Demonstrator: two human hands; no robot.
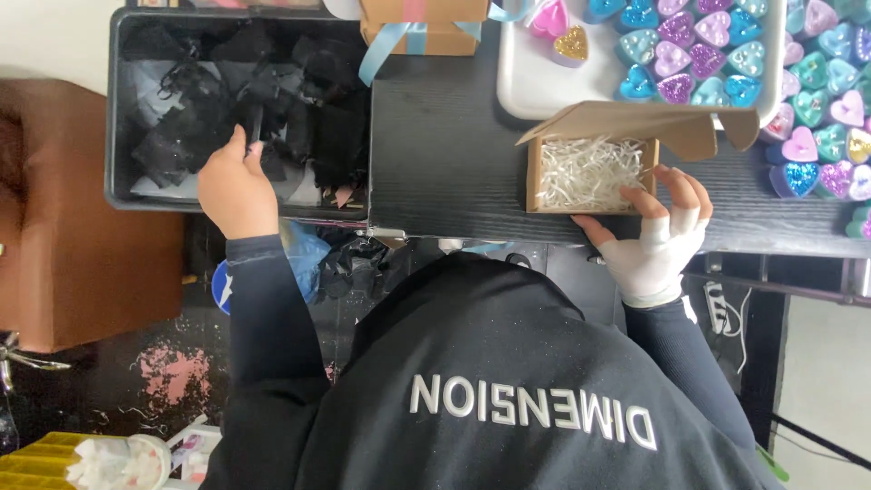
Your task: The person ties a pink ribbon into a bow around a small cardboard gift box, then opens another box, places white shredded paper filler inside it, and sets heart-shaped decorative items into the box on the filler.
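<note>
Box against right fingers; left fingers seemingly amid black pieces.

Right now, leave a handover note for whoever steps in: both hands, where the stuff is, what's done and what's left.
Left hand: reaching into the dark bin, fingers on a black pouch; grip not clear.
Right hand: fingerless white glove, open, steadying the small cardboard box on the black table.
Done: box open, lined with white paper shred.
Left: the box holds no heart-shaped candle yet; candles sit in the white tray and to its right.
</note>
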